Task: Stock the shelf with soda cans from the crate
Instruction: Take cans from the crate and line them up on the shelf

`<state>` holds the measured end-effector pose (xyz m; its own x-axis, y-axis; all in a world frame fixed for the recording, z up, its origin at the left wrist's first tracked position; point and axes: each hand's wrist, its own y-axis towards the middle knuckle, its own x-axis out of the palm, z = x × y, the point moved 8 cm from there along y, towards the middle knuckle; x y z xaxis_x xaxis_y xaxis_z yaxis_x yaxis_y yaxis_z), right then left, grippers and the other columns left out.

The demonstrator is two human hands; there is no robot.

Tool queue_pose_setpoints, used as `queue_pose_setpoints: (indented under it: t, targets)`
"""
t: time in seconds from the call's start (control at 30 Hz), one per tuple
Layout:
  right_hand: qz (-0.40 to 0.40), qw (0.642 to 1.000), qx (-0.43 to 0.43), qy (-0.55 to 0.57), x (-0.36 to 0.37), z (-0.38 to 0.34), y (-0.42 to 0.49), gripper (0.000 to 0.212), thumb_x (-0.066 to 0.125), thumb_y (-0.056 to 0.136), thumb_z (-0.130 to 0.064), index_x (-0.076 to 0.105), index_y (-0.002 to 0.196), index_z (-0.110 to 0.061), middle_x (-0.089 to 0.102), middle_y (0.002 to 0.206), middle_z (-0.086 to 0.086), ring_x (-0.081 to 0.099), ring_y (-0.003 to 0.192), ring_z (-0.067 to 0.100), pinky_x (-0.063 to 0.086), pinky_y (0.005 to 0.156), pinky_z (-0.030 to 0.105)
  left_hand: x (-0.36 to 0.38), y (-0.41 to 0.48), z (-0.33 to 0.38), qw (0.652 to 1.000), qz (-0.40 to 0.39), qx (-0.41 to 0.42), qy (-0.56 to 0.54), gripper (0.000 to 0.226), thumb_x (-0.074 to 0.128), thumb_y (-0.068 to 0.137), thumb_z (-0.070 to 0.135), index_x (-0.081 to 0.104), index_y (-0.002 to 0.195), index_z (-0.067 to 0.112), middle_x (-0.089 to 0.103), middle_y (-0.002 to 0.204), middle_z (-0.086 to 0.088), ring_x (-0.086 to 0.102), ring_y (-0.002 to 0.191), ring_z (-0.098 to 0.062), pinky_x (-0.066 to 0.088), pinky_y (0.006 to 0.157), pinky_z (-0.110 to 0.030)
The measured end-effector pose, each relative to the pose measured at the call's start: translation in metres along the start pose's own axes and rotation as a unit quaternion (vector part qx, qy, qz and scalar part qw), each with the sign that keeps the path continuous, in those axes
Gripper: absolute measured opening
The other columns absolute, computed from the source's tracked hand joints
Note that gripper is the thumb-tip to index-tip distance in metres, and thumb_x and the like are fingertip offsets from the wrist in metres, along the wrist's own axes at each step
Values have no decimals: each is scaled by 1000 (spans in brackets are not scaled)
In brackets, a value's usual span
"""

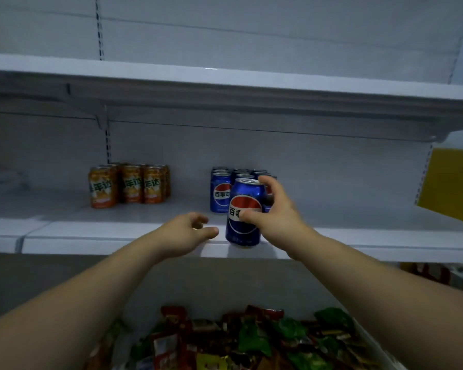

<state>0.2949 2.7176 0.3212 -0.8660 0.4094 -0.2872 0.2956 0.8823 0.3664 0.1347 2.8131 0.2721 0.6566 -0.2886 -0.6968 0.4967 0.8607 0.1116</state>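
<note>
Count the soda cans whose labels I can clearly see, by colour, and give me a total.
Orange soda cans: 3
Blue Pepsi cans: 2, one standing on the shelf, one gripped by the right hand
Total: 5
More stand behind each group, too hidden to count.

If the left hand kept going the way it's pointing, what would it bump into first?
Probably the blue can held by the right hand at the shelf edge: the left hand points forward and right at it. Depth is unclear, so it might pass beside it toward the can row behind.
</note>
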Motion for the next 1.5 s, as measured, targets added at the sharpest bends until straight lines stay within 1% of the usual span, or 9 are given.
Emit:
queue_pose_setpoints:
  t: [0.17, 0.27, 0.33, 0.5, 0.63, 0.83, 0.97, 1.2, 1.5]
  targets:
    - [20, 1000, 18, -9, 23, 34, 54, 78, 73, 82, -12, 31, 139, -42, 45, 133, -2, 50, 119, 23, 48, 95, 44, -13, 59, -50, 967, 50, -42, 247, 69, 39, 89, 64, 34, 144, 24, 34, 152, -3, 31, 138, -25, 24, 112, -50]
    - [10, 999, 15, -31, 34, 52, 71, 83, 72, 83, -14, 24, 145, -42, 45, 138, -3, 48, 125, 23, 44, 102, 47, -2, 73, -62, 943, 33, -37, 328, 74, 25, 86, 72, 22, 148, 32, 19, 158, 0, 15, 145, -26, 9, 111, -61]
    - [2, 998, 14, -56, 42, 60, 82, 84, 71, 85, -18, 19, 149, -36, 45, 139, -4, 47, 126, 21, 41, 103, 44, 1, 78, -68, 945, 18, -40, 325, 72, 21, 86, 73, 26, 146, 35, 22, 157, 2, 20, 143, -25, 14, 111, -59]
    - [7, 997, 22, -69, 60, 74, 108, 57, 66, 90, -23, 39, 141, -24, 55, 127, -4, 52, 116, 16, 42, 91, 30, 0, 78, -67, 942, 19, -46, 333, 70, 22, 86, 73, 29, 145, 36, 25, 156, 3, 24, 141, -23, 16, 111, -56]
    - [22, 997, 22, -69, 68, 85, 122, 51, 60, 94, -24, 38, 140, -24, 55, 131, 2, 53, 119, 23, 40, 88, 30, 0, 78, -66, 941, 24, -48, 334, 70, 22, 86, 73, 29, 145, 37, 25, 156, 3, 23, 142, -22, 17, 112, -55]
    - [30, 992, 29, -121, 73, 95, 124, 64, 72, 82, -35, 40, 136, -25, 48, 135, 5, 52, 119, 27, 44, 100, 42, 0, 78, -67, 941, 31, -48, 333, 69, 23, 86, 73, 30, 145, 37, 26, 156, 3, 24, 141, -22, 18, 110, -53]
    - [26, 990, 38, -136, 71, 97, 124, 56, 68, 87, -27, 39, 134, -20, 54, 132, 5, 52, 120, 26, 40, 90, 32, 0, 78, -67, 942, 30, -48, 332, 69, 23, 86, 72, 29, 145, 37, 26, 156, 4, 23, 142, -22, 16, 110, -53]
    - [26, 988, 41, -149, 69, 96, 123, 52, 63, 91, -24, 37, 136, -18, 55, 130, 6, 52, 120, 27, 41, 90, 33, 0, 76, -66, 943, 29, -47, 327, 68, 24, 86, 72, 30, 144, 37, 27, 155, 5, 24, 141, -21, 17, 110, -52]
    - [10, 980, 74, -187, 46, 88, 100, 64, 65, 88, -38, 36, 142, -19, 48, 139, 4, 48, 125, 26, 40, 95, 33, -2, 66, -58, 955, 16, -40, 293, 67, 29, 87, 70, 33, 144, 34, 32, 153, 4, 30, 138, -21, 20, 111, -52]
